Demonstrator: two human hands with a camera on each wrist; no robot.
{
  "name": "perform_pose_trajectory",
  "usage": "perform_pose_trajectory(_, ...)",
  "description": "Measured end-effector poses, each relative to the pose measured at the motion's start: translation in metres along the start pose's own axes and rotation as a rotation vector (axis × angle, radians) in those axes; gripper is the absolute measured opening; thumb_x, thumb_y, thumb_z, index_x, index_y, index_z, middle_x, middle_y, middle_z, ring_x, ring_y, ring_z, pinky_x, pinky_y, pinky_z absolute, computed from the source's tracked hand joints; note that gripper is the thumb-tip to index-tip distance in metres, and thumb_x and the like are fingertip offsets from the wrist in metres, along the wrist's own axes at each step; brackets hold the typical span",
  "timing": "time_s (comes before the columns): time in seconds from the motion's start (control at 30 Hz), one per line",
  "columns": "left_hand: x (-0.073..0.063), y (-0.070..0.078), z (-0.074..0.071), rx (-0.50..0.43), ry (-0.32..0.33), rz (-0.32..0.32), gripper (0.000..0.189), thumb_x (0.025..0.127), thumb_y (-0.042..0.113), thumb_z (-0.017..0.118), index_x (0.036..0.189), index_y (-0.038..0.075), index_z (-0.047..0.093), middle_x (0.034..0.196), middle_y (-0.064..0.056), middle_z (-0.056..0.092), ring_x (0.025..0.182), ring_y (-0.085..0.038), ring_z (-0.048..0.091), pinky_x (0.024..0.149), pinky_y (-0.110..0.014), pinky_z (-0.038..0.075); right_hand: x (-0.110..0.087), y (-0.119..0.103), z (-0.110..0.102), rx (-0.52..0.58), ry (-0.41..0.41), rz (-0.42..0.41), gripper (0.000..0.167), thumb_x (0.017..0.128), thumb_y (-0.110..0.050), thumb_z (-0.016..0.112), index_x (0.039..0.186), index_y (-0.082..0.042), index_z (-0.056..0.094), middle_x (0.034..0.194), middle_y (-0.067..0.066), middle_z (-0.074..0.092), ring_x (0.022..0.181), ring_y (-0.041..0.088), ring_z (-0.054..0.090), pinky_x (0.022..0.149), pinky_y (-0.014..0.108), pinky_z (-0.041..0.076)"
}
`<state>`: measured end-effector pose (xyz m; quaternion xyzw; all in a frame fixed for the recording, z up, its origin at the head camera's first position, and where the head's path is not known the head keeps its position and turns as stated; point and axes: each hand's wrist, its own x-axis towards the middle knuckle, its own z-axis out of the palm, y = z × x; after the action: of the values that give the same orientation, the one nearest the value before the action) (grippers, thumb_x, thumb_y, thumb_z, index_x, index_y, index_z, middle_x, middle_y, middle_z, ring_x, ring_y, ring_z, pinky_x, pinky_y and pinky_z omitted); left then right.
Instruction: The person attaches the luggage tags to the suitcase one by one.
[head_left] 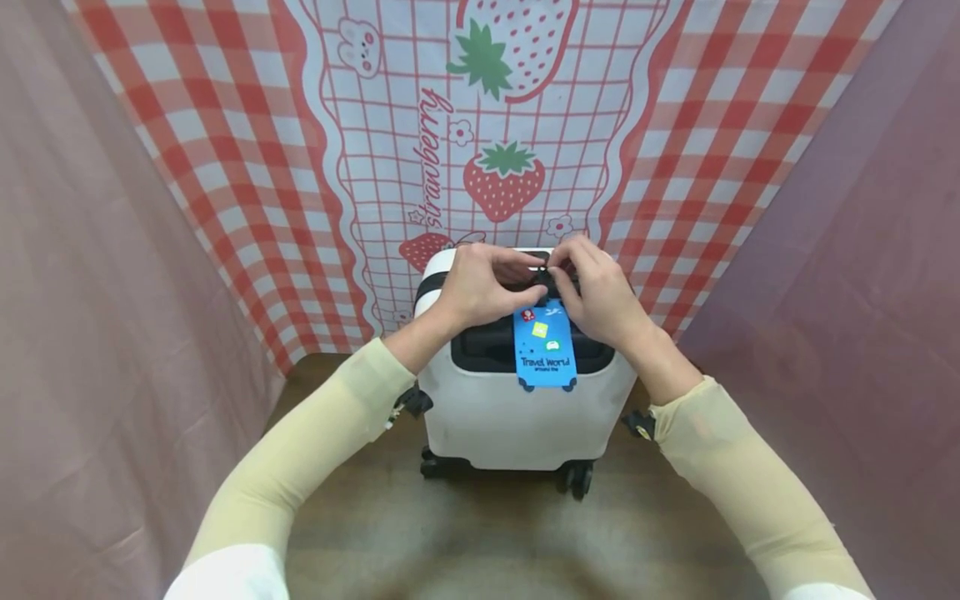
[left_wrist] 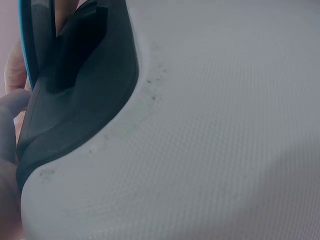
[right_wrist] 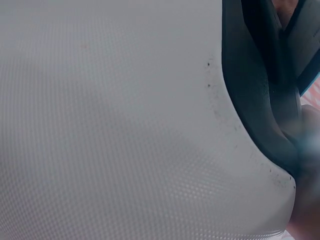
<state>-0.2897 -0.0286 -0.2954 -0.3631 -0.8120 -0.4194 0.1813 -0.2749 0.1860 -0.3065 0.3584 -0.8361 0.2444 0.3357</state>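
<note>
Right at your fingertips, here's the action: the thumb and forefinger of your right hand [head_left: 600, 292] come together in a narrow pinch on the small black strap [head_left: 551, 287]. Across from it, your left hand [head_left: 480, 287] has its thumb and forefinger a little apart, tips close by the same strap; whether they grip it, I can't tell. The two hands face each other, fingertips almost meeting.

Just below, the blue tag [head_left: 543, 358] hangs from that strap, "Travel World" printed across it, with little red, yellow and green pictures above the words. It lies over the black panel [head_left: 487, 350] at the top of your white suitcase [head_left: 517, 425], which stands upright between your arms. Your wrist views look along its finely textured shell, with dark specks near the edge of the panel.

Down below, you've got black wheels [head_left: 577, 482] on a brown floor [head_left: 450, 542]. Pale yellow sleeves [head_left: 300, 450] cover your forearms. Behind the suitcase hangs a red-and-white strawberry cloth [head_left: 502, 179], and pinkish curtains [head_left: 112, 250] close in on both sides.
</note>
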Motion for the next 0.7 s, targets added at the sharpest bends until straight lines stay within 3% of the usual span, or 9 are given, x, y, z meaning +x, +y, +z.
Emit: perform_pose_trajectory(0.7,0.0003,0.0033,0.0045,0.018,0.009,-0.038,0.037,0.086,0.030,0.089,0.115,0.009,0.083,0.102,-0.006,0.084,0.090,-0.014,0.082,0.082,-0.022,0.064,-0.0035,0.0010,-0.0039,0.073,0.055,0.081,0.017,0.095,-0.003,0.078,0.109,0.001,0.069,0.101,0.016,0.075,0.087,0.027,0.071,0.085,0.047,0.065)
